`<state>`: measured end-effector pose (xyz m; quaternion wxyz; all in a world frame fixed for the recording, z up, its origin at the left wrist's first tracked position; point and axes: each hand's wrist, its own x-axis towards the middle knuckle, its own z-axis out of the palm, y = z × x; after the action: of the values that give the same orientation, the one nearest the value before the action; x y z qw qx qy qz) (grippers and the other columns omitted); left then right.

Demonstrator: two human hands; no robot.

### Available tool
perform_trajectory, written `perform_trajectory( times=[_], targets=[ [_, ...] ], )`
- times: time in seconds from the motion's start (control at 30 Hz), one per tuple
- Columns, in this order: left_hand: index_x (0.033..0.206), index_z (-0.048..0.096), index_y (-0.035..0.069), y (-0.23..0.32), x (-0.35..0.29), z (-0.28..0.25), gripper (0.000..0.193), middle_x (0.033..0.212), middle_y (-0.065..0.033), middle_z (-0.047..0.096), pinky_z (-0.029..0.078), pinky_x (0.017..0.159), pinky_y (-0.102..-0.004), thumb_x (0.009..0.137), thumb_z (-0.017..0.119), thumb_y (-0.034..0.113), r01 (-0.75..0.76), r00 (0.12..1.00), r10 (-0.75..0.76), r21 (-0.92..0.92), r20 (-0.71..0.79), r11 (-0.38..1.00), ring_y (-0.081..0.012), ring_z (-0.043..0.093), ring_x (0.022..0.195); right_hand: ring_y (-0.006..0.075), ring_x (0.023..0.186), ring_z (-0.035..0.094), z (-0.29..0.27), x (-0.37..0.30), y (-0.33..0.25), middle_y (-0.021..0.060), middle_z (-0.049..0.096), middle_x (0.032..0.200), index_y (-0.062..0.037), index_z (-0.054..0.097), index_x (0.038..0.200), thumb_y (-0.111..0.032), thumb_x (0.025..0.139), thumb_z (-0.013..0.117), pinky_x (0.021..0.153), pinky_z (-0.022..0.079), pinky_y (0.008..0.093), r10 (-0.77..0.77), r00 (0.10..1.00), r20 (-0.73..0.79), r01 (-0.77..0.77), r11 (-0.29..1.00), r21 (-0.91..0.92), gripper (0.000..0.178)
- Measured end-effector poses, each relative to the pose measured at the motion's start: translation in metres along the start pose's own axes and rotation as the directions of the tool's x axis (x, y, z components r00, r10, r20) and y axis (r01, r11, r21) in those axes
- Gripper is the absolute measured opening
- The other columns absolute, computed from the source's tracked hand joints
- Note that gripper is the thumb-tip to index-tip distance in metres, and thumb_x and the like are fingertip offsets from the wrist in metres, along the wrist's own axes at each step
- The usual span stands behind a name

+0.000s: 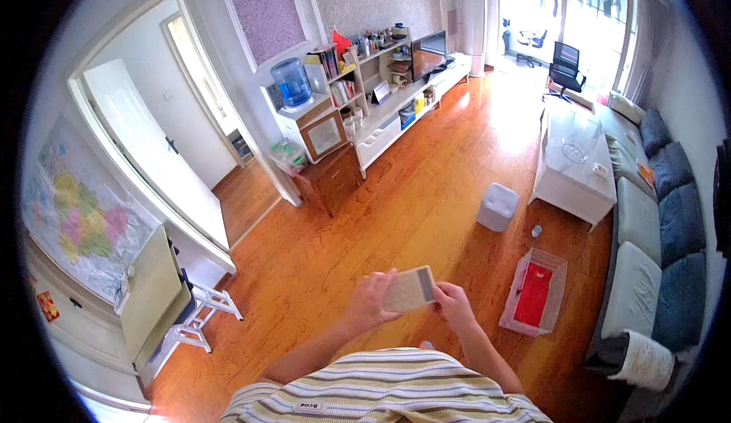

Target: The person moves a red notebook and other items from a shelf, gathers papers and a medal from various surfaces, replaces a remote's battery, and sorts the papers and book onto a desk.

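In front of my body I hold a beige calculator (407,290), a flat rectangular slab with faint key-like marks and a grey strip at its right end. My left hand (371,299) grips its left side, with the thumb below and fingers along the upper edge. At the lower right end my right hand (455,305) pinches the corner by the grey strip. The calculator is tilted, and its underside is hidden. Both hands are above the wooden floor (365,229), touching nothing else.
To the right, a wire-sided pen (563,282) with a red mat (534,295) lies by the sofa (638,282). Ahead are a grey stool (499,207) and a white coffee table (571,191). A folding step stool (204,315) and a leaning board (156,297) stand left.
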<state>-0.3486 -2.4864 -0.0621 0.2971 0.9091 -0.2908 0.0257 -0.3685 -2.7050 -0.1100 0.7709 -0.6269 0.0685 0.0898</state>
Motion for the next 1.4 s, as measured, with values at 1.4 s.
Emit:
perform_trajectory(
  times=[1.4],
  targets=[
    [0.128, 0.044, 0.001, -0.437, 0.943, -0.069, 0.087, 0.12, -0.0178, 0.049, 0.036, 0.096, -0.0434, 0.054, 0.081, 0.032, 0.456, 0.787, -0.454, -0.102, -0.418, 0.884, -0.0344, 0.046, 0.111, 0.0113, 0.058, 0.055, -0.136, 1.082, -0.336, 0.0036, 0.06, 0.07, -0.0028, 0.061, 0.087, -0.028, 0.094, 0.048, 0.057, 0.043, 0.0227, 0.164, 0.892, 0.42, -0.163, 0.986, -0.038, 0.029]
  ],
)
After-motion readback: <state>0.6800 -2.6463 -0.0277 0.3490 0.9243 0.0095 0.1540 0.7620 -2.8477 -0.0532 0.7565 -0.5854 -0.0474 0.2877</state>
